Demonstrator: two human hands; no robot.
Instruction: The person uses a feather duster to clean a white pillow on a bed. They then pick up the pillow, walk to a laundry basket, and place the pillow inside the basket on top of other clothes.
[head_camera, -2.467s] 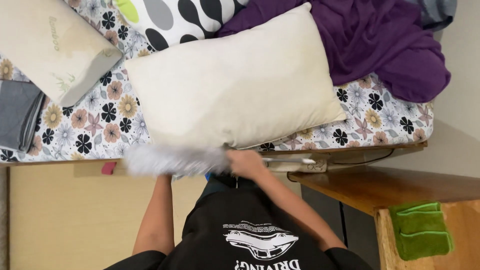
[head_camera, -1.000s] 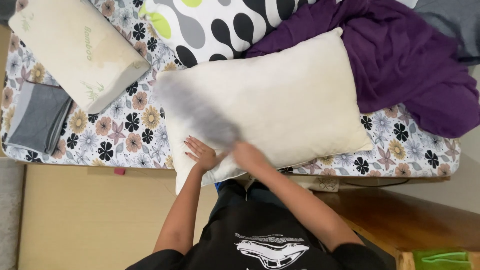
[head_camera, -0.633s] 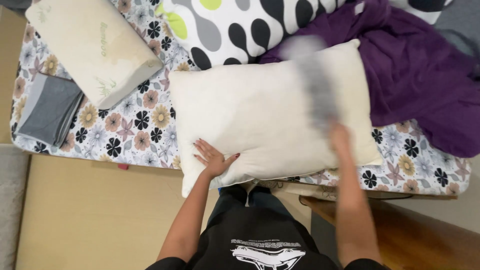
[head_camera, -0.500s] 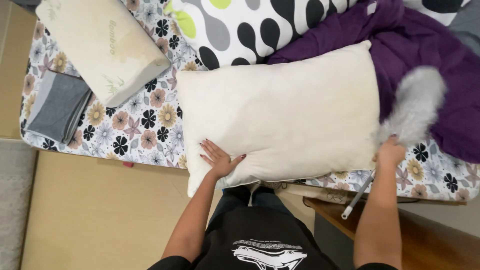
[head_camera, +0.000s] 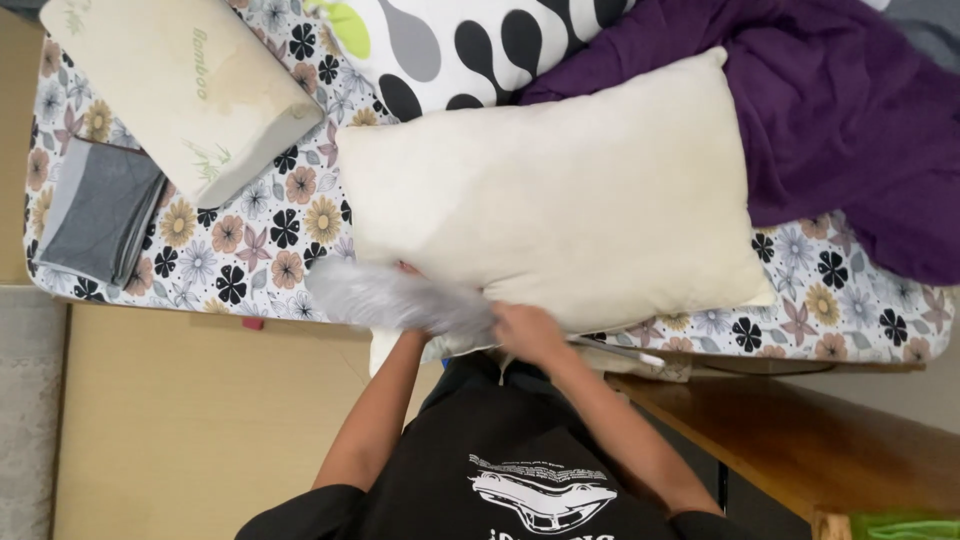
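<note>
Plump cream pillow (head_camera: 560, 195) lying flat on floral bedsheet (head_camera: 250, 230), right hand (head_camera: 530, 333) clenched on blurred grey duster (head_camera: 400, 300) at pillow's near edge, swept back from far right corner, left hand (head_camera: 415, 325) beneath duster, grip unclear.

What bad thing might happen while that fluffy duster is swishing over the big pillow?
The cream pillow hangs over the bed's near edge, so a hard sweep of the grey duster in the right hand might nudge it off. The left hand is mostly hidden behind the blurred duster and could get swatted.
</note>
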